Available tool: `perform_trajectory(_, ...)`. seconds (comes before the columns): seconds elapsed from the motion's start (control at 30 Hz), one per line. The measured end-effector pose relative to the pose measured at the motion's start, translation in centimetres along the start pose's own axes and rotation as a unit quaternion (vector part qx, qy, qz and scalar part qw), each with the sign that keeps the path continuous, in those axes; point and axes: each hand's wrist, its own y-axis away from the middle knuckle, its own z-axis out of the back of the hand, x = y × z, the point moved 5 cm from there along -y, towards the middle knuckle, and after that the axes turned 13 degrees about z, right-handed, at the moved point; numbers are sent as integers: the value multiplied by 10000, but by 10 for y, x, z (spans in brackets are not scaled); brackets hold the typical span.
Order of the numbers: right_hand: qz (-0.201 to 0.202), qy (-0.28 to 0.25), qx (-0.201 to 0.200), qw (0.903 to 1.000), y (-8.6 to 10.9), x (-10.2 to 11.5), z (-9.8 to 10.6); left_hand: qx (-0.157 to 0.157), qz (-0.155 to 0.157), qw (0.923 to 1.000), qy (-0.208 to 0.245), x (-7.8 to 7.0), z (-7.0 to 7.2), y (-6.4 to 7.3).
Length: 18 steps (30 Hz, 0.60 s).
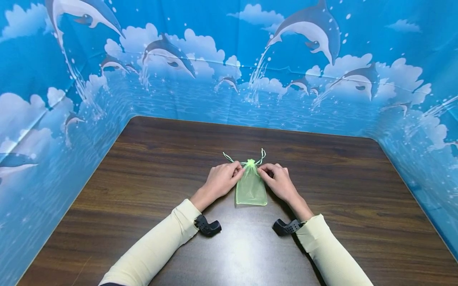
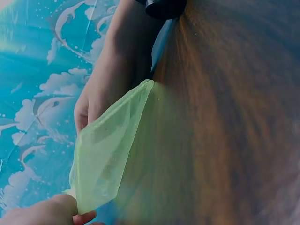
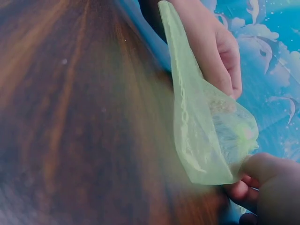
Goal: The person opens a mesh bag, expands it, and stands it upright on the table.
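Note:
A light green sheer drawstring pouch point(image 1: 251, 190) lies between the two hands near the middle of the table, its neck gathered and its drawstring loops point(image 1: 263, 154) spread out to both sides. My left hand point(image 1: 223, 177) pinches the pouch's left edge just below the gather. On the opposite edge, my right hand point(image 1: 280, 182) pinches it between thumb and forefinger. Seen from the left wrist, the translucent mesh point(image 2: 105, 150) stretches between both hands, with the thumb of the left hand point(image 2: 44, 211) at its corner. The right wrist view shows the right hand point(image 3: 274, 187) gripping the near corner.
The dark wood-grain table point(image 1: 143, 159) spreads around the hands. A blue cloth backdrop point(image 1: 200, 95) printed with dolphins and clouds rises along its back and sides. Black wrist-worn devices point(image 1: 208, 226) sit at both cuffs, low over the tabletop.

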Motion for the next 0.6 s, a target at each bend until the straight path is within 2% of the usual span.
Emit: perform_trajectory(0.6,38,-48,-70,10000,1,-1,2,-188,-7,9997,126,2,-3,-1)
